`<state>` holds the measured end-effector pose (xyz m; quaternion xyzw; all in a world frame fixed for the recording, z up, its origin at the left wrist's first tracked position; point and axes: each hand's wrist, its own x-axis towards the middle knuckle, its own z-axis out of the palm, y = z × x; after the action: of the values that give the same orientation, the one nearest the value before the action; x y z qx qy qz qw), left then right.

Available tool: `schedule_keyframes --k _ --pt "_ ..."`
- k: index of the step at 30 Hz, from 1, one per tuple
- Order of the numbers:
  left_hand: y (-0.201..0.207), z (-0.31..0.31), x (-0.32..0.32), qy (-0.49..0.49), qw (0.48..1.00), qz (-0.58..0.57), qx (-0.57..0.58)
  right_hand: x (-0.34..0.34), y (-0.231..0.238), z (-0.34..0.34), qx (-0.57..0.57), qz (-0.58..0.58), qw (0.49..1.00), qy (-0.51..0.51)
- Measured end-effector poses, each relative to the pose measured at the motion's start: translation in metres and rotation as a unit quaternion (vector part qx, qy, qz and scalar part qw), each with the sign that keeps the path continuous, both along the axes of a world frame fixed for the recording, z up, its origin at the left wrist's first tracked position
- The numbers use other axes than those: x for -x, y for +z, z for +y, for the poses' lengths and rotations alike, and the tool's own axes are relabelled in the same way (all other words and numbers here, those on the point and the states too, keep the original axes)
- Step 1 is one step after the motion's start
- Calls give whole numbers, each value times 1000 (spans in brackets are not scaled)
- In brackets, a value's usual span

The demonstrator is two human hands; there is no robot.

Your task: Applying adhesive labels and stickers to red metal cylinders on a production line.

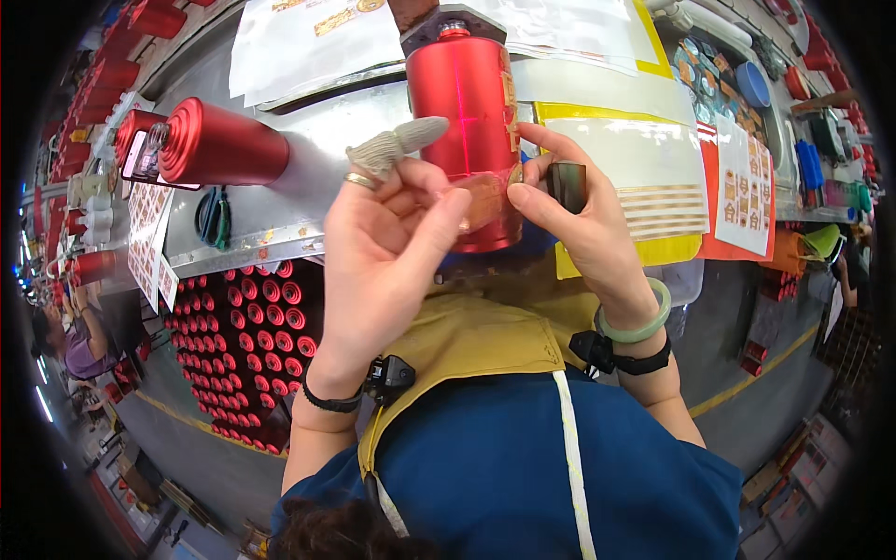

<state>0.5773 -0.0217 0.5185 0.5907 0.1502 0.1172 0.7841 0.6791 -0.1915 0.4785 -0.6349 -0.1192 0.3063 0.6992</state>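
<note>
My left hand (383,229): pinching film (485,198) across near end of red bottle (443,98) | my right hand (593,210): clasping dark block (567,187), thumb at film, seemingly keeping it aligned

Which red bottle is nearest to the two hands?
The middle bottle, with a pink light cross; the left bottles are farther away.

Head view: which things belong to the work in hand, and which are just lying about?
Work in hand:
red bottle, in front of both hands
translucent strip, between left hand and right hand
off-white finger cover, worn on the left hand

Apparently lying about:
dark-handled tool
blue bowl
</note>
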Motion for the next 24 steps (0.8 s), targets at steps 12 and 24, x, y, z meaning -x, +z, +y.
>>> schedule_keyframes --k 12,24 --pt "-35 22 11 4 998 57 13 -2 -2 3 22 -10 1000 2" --pt "-30 22 11 9 998 58 17 -2 0 5 26 -5 1000 2"
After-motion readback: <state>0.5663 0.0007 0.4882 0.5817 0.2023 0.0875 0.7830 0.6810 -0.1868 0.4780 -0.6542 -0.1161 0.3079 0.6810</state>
